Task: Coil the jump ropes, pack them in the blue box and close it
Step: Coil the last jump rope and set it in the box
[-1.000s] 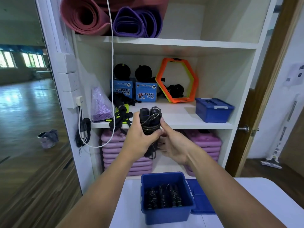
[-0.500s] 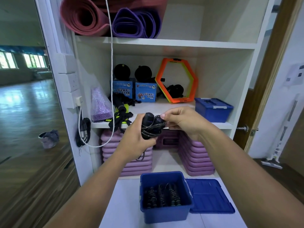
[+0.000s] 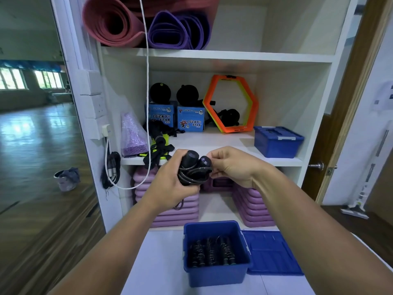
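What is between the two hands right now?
Head view: a coiled black jump rope, gripped by the left hand, its cord pinched by the right hand.

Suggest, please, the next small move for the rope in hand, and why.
Probably tuck the pinched cord under the wraps: the left hand grips the jump rope, already wound, the right hand pinches its cord, and the blue box sits open.

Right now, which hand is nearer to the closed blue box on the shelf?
Right. The right hand pinches the rope left of and below the closed box; the left hand, gripping the rope, is farther left.
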Demonstrator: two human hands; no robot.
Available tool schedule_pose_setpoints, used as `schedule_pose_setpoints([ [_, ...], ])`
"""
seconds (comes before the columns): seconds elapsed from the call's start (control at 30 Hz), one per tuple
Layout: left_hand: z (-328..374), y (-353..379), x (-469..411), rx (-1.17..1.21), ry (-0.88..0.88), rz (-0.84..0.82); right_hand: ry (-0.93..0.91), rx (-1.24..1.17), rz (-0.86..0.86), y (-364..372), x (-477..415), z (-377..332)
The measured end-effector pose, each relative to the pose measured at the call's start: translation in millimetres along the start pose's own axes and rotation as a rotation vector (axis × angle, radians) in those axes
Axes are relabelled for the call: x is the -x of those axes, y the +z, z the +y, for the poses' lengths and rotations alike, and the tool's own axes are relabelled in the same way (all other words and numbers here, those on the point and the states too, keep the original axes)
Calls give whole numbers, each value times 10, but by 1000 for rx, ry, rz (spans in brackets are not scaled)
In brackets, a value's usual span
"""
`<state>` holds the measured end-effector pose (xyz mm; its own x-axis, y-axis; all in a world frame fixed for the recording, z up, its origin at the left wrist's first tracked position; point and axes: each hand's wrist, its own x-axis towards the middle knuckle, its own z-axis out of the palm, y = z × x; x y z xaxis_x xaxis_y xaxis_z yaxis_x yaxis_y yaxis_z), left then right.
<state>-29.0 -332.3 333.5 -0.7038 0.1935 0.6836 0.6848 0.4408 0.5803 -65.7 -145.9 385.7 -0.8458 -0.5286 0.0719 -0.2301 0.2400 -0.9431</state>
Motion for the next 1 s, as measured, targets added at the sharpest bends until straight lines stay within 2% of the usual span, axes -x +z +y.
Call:
schedule_pose_setpoints([
  [0.1,11,-3,33,58,-53,-8,13,-40,18,34,13,10],
  [0.23,-66,9,-20,199,-228,-7,-13,-137,238,166,-32,134],
  [0.37,-222,94,-86,584,-530,62,-48,-300,403,388,-137,388],
  [0.5,-460,144,-88,880,-762,77,-23,-366,423,514,-202,645],
  [0.6,-623,190,-36,882,-857,74,10,-366,410,613,-234,842],
  [0.77,-822,299,58,786,-833,176,111,-494,386,812,-235,1098],
  [1.0,-1074,430,284,717,-932,210,235,-633,416,942,-263,1406],
])
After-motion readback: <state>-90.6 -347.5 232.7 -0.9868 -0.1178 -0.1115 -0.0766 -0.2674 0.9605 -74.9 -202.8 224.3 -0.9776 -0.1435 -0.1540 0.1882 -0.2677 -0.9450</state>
